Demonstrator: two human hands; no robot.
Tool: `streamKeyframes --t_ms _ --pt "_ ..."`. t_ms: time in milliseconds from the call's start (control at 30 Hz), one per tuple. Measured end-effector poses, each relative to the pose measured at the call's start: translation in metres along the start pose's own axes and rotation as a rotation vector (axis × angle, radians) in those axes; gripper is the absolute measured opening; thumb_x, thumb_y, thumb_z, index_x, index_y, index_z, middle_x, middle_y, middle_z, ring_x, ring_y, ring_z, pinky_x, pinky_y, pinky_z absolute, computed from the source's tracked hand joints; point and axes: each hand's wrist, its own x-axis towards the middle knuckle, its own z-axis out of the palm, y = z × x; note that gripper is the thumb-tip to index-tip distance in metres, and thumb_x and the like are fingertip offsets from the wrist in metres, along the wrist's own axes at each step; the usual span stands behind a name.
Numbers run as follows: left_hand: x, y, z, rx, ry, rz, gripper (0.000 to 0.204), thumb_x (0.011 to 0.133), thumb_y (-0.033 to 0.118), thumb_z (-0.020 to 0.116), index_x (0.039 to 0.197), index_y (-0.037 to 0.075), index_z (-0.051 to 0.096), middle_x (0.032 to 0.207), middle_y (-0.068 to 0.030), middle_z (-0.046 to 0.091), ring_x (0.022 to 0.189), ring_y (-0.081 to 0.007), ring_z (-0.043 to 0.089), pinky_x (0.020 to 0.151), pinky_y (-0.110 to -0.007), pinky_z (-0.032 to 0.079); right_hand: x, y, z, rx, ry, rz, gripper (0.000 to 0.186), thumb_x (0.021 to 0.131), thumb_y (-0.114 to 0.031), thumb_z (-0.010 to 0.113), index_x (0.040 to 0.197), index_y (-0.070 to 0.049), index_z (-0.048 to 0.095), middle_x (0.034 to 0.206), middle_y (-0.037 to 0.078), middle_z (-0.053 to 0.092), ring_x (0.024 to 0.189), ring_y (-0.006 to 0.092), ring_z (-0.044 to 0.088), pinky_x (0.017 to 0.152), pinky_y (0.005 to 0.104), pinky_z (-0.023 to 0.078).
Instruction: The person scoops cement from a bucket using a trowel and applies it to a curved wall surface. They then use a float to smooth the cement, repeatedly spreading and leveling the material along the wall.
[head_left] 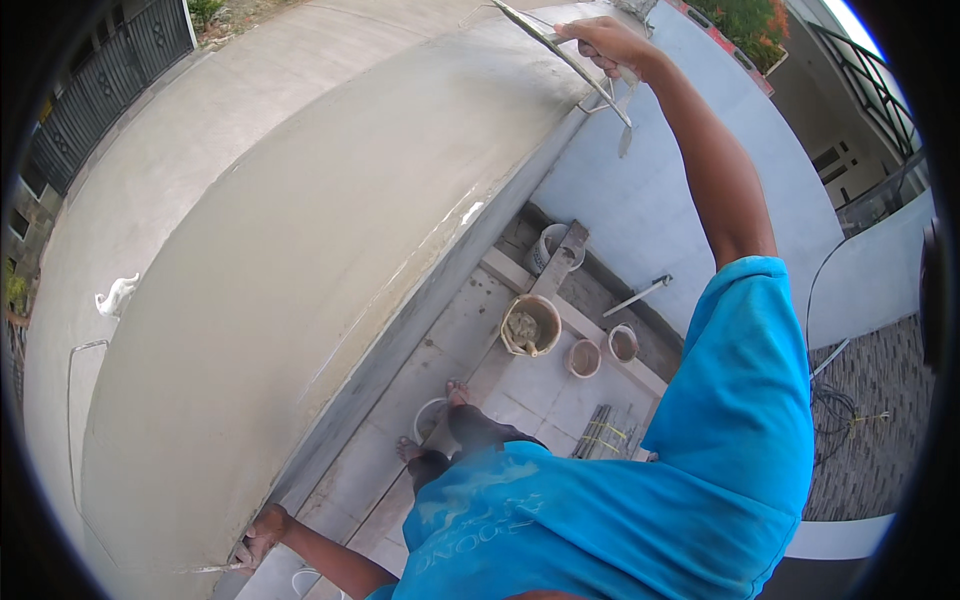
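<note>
The person stands close against a tall wall whose broad top (300,260) is coated in wet grey cement render, smooth over most of its width. The right hand (610,45) is stretched out far along the wall, fingers clamped round the handle of a long flat steel trowel (545,42) whose blade lies at the far end of the fresh surface. The left hand (262,535) is low at the near end, fingers curled over the wall's edge; a thin pale tool seems to lie by it, but whether the hand holds it I cannot tell. Below, on the tiled floor (520,395), stand a bucket of mortar (530,325), two small pots (603,350) and a bundle of rods (597,432), near the person's bare feet (440,430). The step in hand looks like the finishing pass, smoothing the render at the far reach. The next move would call for a steady, flat draw of the blade towards the body, with even pressure, while the left hand braces against the edge so the long reach does not gouge the soft surface.
</note>
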Motion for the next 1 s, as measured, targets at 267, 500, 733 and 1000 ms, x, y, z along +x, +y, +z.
streamKeyframes --t_ms 267,500,733,1000 --pt "0.01 0.018 0.009 0.093 -0.02 0.057 0.039 0.106 0.039 0.049 0.115 0.002 0.041 0.12 -0.0164 0.038 0.104 -0.0256 0.043 0.091 -0.041 0.041 0.066 0.043 0.017 -0.312 0.05 -0.071 0.051 0.092 -0.053 0.065 0.103 -0.006 0.078 0.064 0.001 0.047 0.043 0.0102 0.043 0.037 0.0299 0.034" --pt "0.015 0.028 0.006 0.097 -0.05 0.074 0.038 0.106 0.039 0.049 0.115 0.003 0.042 0.12 -0.0158 0.039 0.104 -0.0254 0.043 0.09 -0.041 0.042 -0.009 -0.053 0.058 -0.371 -0.171 -0.236 0.032 0.098 -0.038 0.06 0.109 -0.013 0.078 0.069 0.001 0.053 0.058 0.0114 0.05 0.05 0.0316 0.042" --pt "0.011 0.041 0.018 0.085 -0.033 0.071 0.037 0.105 0.039 0.049 0.115 0.004 0.042 0.12 -0.0151 0.039 0.105 -0.0252 0.043 0.09 -0.04 0.042 0.037 0.028 -0.022 -0.264 0.066 0.0 0.049 0.091 -0.05 0.065 0.111 -0.007 0.076 0.062 -0.001 0.045 0.044 0.0099 0.042 0.039 0.029 0.033" --pt "0.008 0.053 0.014 0.086 -0.038 0.084 0.036 0.105 0.039 0.049 0.115 0.005 0.043 0.12 -0.0145 0.04 0.105 -0.0251 0.044 0.09 -0.04 0.042 0.089 0.067 -0.022 -0.263 0.009 0.156 0.055 0.086 -0.054 0.063 0.12 -0.013 0.076 0.079 0.01 0.055 0.046 0.0163 0.046 0.045 0.0346 0.039"
